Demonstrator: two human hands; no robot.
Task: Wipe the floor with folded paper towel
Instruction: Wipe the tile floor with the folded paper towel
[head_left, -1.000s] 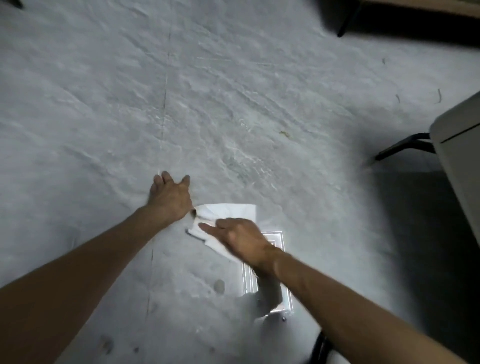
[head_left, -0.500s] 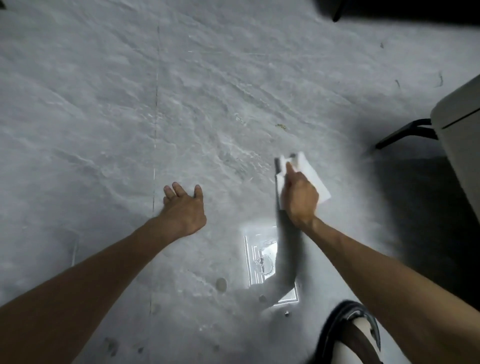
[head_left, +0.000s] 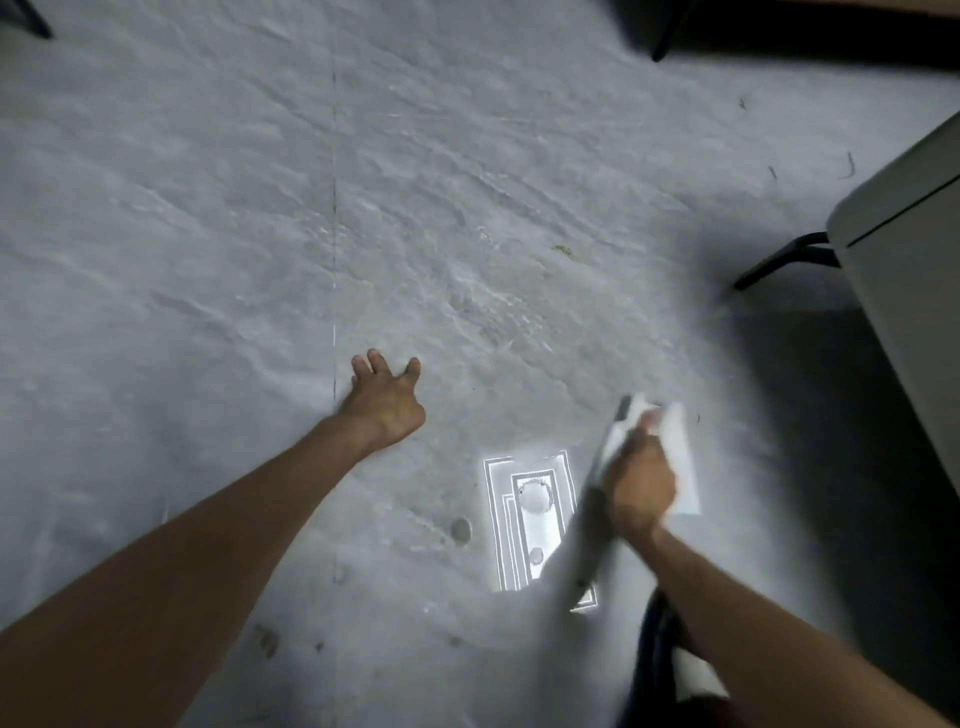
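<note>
The folded paper towel (head_left: 681, 457) lies flat on the grey floor (head_left: 467, 208), just to the right of the bright reflection (head_left: 530, 519) that shines on it. Its long axis runs away from the person, leaning a little towards the reflection at the far end. The right hand (head_left: 641, 491) rests on top of the towel and covers its nearer, reflection-side part, so the white sheet shows beyond the fingertips and on the side away from the reflection. The hand is blurred, so I cannot tell whether its grip is flat fingers pressing or fingers curled over an edge. The left hand (head_left: 387, 405) is planted on the floor left of and beyond the reflection, fingers spread and holding nothing, well apart from the towel. The right hand is plainly the nearer one, and the next stroke looks to be its job.
</note>
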